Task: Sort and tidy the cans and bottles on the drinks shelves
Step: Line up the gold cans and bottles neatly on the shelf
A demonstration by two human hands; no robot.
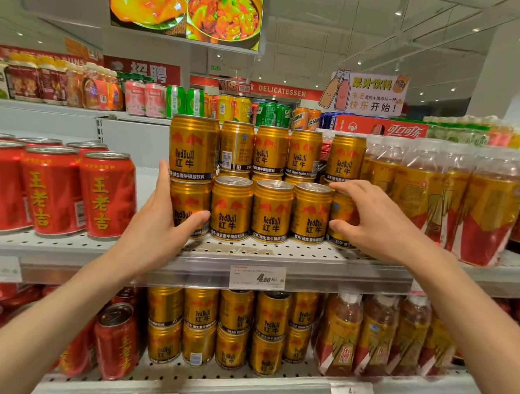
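Gold Red Bull cans stand in a front row on the middle shelf, with a second tier of gold cans stacked on the rows behind. My left hand holds the leftmost lower can: its fingers lie up the can's left side and the thumb wraps across the front. My right hand grips the rightmost lower can, index finger over its top and thumb on its front. Another can stands on top of the left can.
Red herbal-tea cans fill the shelf to the left, with a gap before the gold cans. Shrink-wrapped packs of bottled drink crowd the right side. More gold cans and red cans sit on the shelf below.
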